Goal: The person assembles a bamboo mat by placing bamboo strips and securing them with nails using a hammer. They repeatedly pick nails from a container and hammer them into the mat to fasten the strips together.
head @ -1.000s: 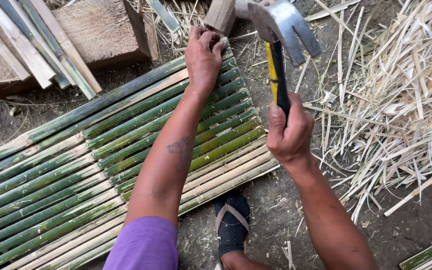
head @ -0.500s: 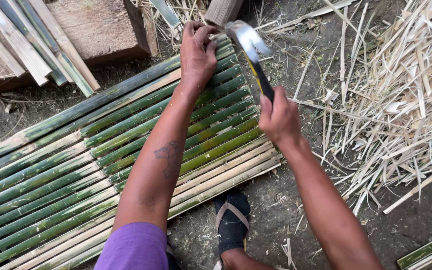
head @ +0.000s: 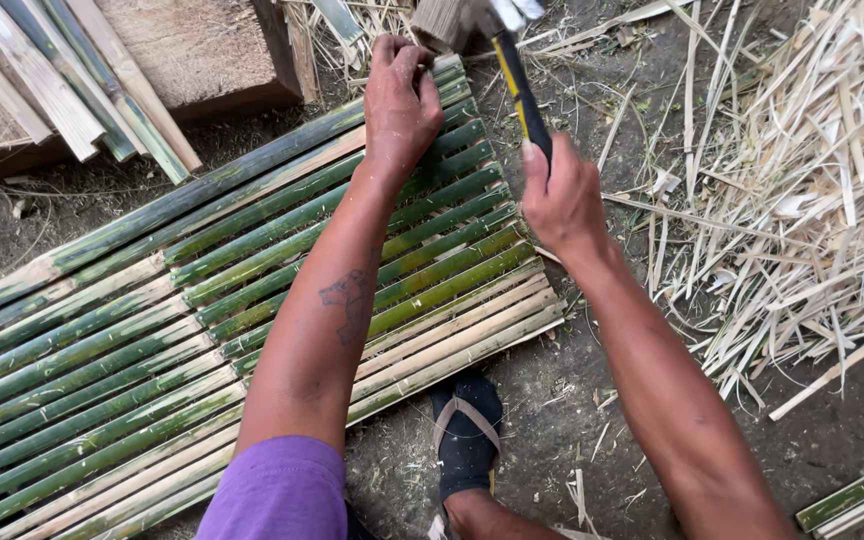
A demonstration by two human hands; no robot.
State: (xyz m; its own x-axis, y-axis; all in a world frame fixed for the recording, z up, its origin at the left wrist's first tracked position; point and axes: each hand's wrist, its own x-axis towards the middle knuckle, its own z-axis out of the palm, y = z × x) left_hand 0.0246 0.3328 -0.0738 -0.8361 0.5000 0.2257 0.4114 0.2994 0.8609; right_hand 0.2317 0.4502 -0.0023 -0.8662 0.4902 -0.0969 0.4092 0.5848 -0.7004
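Hammer [head: 515,75] sits at twelve o'clock in the view, its metal head cut by the top edge beside a short wooden block [head: 444,22], its yellow-and-black handle running down into the right hand [head: 559,200], whose fingers are wrapped tight around the grip. Just to nine o'clock of the handle the left hand [head: 400,100] is pinched narrow at the far edge of the mat [head: 252,300] of split green and pale bamboo slats — whether it holds a nail I cannot tell, it is too small to see. That closeness is the main hazard: a blow landing slightly off would likely catch the left fingers. A glancing hit could also split a thin slat or shift the strips out of line. At six o'clock a foot in a black sandal [head: 467,440] rests at the mat's near edge, and loose splinters [head: 802,180] at three o'clock could be trodden on.
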